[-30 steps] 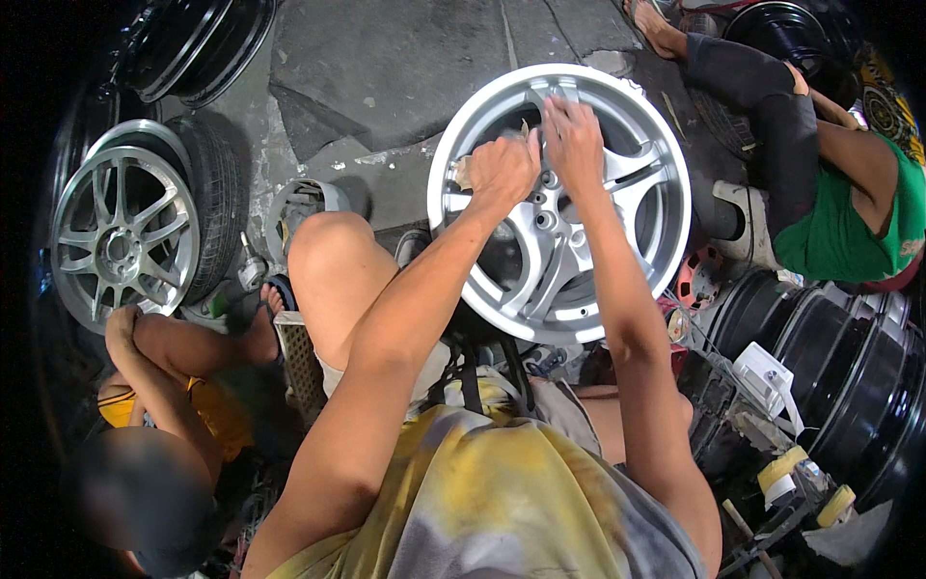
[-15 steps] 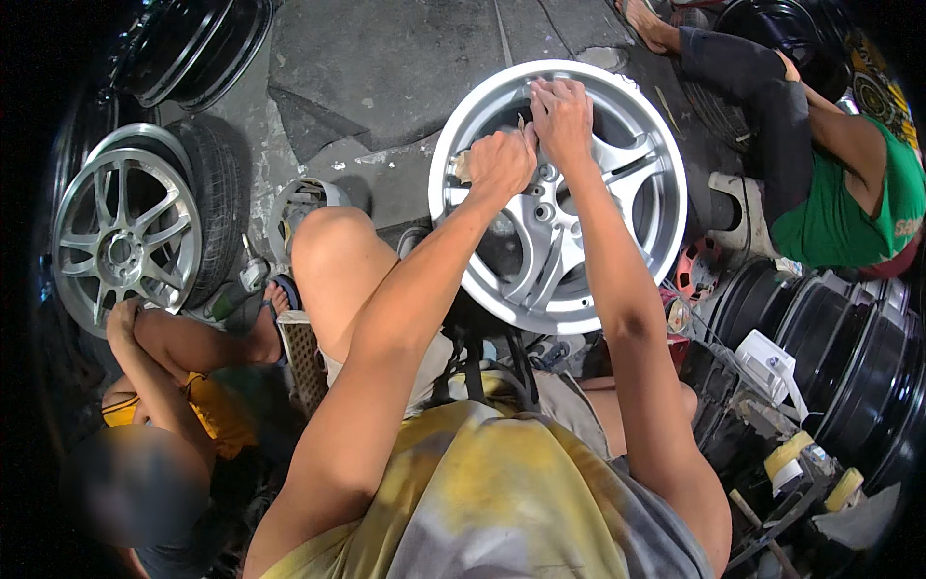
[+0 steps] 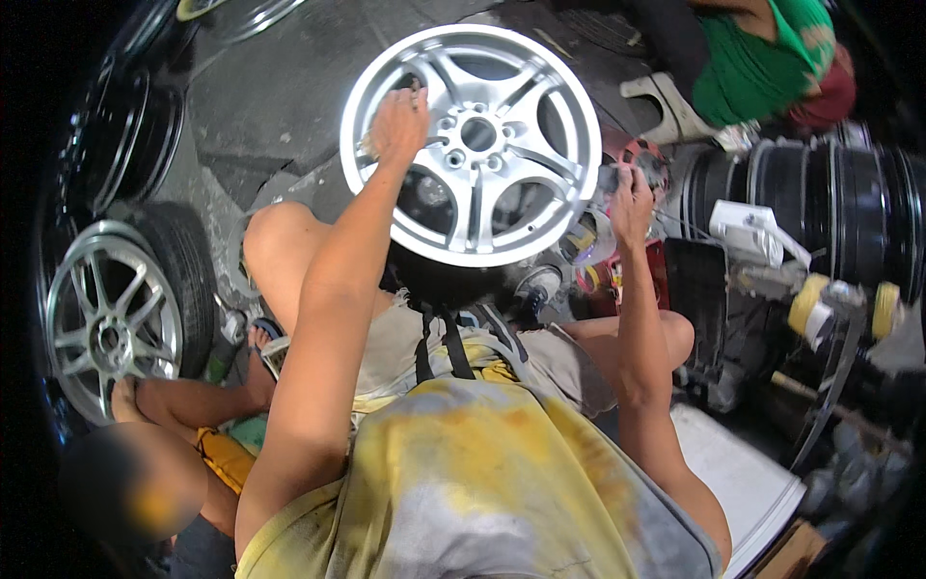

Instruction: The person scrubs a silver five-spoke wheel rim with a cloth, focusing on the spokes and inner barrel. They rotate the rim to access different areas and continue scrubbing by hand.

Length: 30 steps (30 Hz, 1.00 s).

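A silver alloy wheel rim (image 3: 477,207) lies face up in front of my knees. Over its left side is my left hand (image 3: 398,125), closed with curled fingers at a spoke opening; what it grips, if anything, I cannot make out. A small pale tan patch shows beside that hand at the wheel's edge. My right hand (image 3: 632,207) is off the wheel, just beyond its right edge. Its fingers are drawn together, and a small greyish thing by the fingertips is too blurred to name.
Left of me, another silver rim (image 3: 116,323) leans against a black tire (image 3: 178,280), near a seated person's hand. Black rims (image 3: 772,198) stand in a row at the right, behind a white box-shaped device (image 3: 748,232). A person in green (image 3: 762,72) sits at the far right.
My right hand has left the wheel and moved right and nearer to me. My left hand is still over the wheel, now at its left side. The whole view has shifted.
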{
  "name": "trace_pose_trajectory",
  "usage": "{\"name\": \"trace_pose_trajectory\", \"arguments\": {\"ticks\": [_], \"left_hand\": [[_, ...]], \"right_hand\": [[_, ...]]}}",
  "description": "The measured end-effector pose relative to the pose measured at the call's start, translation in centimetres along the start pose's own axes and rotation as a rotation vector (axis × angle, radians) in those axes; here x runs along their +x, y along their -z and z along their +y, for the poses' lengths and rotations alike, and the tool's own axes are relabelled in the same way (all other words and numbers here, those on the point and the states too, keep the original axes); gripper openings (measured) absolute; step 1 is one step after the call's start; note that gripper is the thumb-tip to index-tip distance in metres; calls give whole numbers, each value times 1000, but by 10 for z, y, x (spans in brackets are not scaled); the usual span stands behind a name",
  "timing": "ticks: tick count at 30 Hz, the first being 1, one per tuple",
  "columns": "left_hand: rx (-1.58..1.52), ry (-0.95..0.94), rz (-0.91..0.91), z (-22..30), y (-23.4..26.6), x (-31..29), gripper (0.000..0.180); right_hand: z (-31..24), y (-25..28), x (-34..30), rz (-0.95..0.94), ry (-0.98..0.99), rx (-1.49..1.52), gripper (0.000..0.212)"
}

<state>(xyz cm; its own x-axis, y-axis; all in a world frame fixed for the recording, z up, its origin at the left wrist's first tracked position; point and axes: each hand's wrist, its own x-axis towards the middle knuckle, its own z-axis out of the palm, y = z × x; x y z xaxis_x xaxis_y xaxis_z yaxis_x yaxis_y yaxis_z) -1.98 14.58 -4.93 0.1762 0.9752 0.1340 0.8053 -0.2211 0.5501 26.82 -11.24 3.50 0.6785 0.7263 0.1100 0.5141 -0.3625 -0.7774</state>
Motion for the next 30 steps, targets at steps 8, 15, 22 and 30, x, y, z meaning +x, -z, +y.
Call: {"name": "trace_pose_trajectory", "arguments": {"ticks": [8,15,22,30], "left_hand": [[-234,-345,73,51,-19,-48,28],[-137,-595,-598,113,11,-156,27],[101,-559,-551,147,-10,-192,50],[118,-412,-507,195,-46,-172,57]], "right_hand": [[94,34,-104,108,-443,279,26],[57,39,-98,117,-190,-101,37],[77,38,-99,218,-248,-100,40],[102,38,-109,-31,-395,-10,42]]}}
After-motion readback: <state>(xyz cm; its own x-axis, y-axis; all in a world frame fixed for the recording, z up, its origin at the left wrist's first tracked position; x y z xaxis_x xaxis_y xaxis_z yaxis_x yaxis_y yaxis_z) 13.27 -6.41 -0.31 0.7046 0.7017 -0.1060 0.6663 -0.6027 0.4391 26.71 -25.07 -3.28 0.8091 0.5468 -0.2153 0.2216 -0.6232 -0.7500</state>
